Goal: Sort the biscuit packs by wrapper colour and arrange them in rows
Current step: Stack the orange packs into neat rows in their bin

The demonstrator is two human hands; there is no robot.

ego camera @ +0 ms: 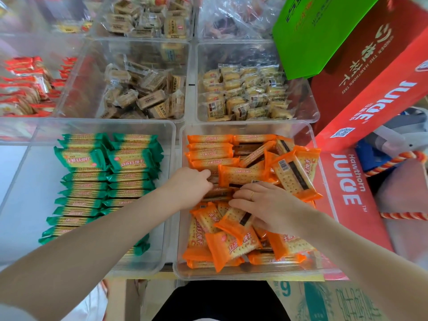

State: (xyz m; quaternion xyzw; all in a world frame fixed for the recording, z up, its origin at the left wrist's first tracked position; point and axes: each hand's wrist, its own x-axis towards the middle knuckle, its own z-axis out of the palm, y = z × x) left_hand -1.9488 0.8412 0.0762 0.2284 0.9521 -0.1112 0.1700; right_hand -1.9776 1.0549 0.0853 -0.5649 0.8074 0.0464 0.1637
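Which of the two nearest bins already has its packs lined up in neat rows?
The bin of green packs on the left: two tidy columns. The bin of orange packs, where both hands are, is mostly a jumble.

Green-wrapped biscuit packs (102, 181), orange-wrapped biscuit packs (234, 249), red juice cartons (347, 188), and a green bag (308, 35).

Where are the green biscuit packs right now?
In the head view, the green biscuit packs lie in two rows in the clear bin at lower left, beside the bin of orange biscuit packs.
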